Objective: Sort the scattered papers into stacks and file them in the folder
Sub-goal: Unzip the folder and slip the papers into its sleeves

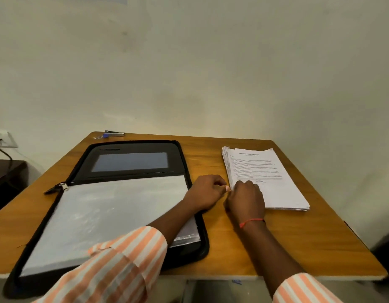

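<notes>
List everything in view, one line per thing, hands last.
Table: one, brown wood, under everything.
Folder: one, black, zipped open, on the table's left half.
Plastic sleeves: a sheaf, clear, in the folder's near half.
Paper stack: one, white with print, right of the folder.
Small tool: one, silver and blue, likely a stapler, at the table's far left corner.
Wall socket: one, white, on the left wall.
Cable: one, black, hanging from the socket.
Wrist thread: one, red, on the right wrist.
Left hand: fingers curled, at the stack's near left corner.
Right hand: knuckles up, on that same corner; grip hidden.
</notes>
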`<state>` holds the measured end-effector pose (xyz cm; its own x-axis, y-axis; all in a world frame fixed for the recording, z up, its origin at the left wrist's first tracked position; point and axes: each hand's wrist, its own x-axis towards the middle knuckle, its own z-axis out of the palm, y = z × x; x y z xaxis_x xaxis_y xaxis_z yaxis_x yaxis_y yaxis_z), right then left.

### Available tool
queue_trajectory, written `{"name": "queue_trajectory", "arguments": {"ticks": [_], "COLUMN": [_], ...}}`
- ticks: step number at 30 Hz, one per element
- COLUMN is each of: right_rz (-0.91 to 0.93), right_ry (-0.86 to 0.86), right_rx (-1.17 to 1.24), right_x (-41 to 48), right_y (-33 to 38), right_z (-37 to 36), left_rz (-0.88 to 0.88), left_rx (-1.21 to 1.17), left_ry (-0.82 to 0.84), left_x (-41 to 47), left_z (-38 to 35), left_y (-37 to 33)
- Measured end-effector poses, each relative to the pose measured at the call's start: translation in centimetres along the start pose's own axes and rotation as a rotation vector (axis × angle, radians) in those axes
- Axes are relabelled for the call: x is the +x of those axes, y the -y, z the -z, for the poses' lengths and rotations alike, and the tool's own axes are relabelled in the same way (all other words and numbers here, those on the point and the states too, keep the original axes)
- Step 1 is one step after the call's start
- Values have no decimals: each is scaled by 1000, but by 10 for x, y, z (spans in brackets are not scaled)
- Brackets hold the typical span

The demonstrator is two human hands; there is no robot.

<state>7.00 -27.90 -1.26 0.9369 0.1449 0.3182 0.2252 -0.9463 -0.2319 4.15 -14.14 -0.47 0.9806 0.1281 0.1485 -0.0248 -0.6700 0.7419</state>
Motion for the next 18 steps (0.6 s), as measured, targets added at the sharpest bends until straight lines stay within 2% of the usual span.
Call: {"name": "queue_trajectory", "arguments": {"ticks": [5,10,18], "right_rz": [-28,-86,72], "right_ry": [-13,7,65], "right_rx": [200,295,329], "right_x": [1,7,-22], "right_y": [-7,-11,7], "right_z": [-5,-8,-3], "left_rz": [3,36,144], "left_rx": [-84,-121,-218], "left_ry": [-78,-121,-178], "left_x": [7,15,20], "left_z": [-20,-25,-26], "left_y": [11,19,17]}}
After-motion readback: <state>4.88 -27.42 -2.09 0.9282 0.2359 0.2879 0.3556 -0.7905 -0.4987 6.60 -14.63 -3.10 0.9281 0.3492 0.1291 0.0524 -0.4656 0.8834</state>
